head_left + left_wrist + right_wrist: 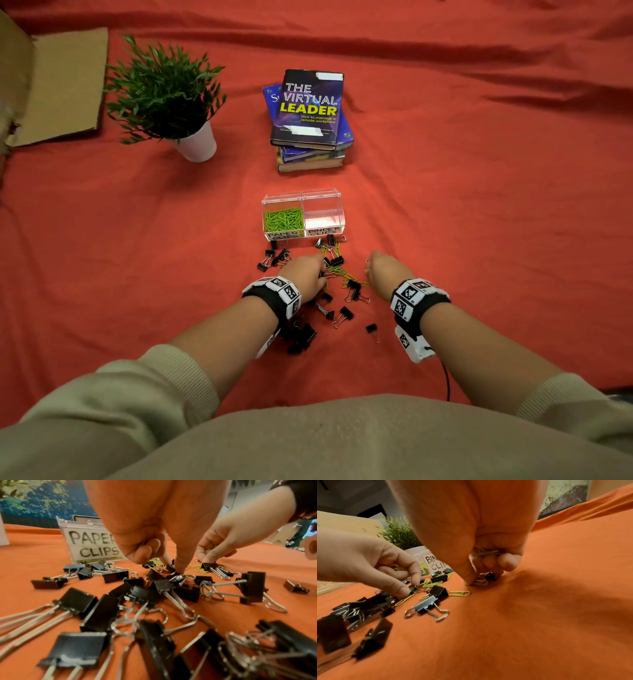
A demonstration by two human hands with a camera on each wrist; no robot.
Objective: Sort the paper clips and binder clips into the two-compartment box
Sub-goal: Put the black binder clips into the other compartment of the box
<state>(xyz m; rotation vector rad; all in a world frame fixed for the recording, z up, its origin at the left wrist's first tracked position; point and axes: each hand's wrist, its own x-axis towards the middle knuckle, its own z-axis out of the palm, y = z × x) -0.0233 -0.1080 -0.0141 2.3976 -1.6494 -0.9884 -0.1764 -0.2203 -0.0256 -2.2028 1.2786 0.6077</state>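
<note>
**Gathering the last green paper clips from among the binder clips**

The clear plastic two-compartment box [303, 219] stands at the far edge of the scatter. Its left half, labelled PAPER CLIPS, is well filled with green wire paper clips [283, 220]; the right half, labelled BINDER CLIPS, looks empty. The black binder clips with silver wire handles [78, 601] lie loose on the cloth between the box and the person, the thickest heap nearest the left wrist.

The right hand [387, 270] is curled round a small bunch of green clips in the palm, thumb and forefinger reaching down to one more clip on the cloth. The left hand [305, 274] has its fingers bent down into the middle of the scatter; its tips touch a small binder clip, but I cannot tell if the grip is truly closed on it.

My judgement: the step in hand is clearing the remaining loose paper clips [459, 593]. To do it well, slide each flat clip clear of the binder handles before pinching, since wire can snag wire. The palm's load should go into the left compartment before it spills.

The surface is a bench under a wrinkled red-orange cloth [479, 205], soft enough to let thin clips sink. Farther off stand a stack of books [310, 116], a green plant in a white pot [164, 96] and a flattened cardboard sheet [65, 85].
</note>
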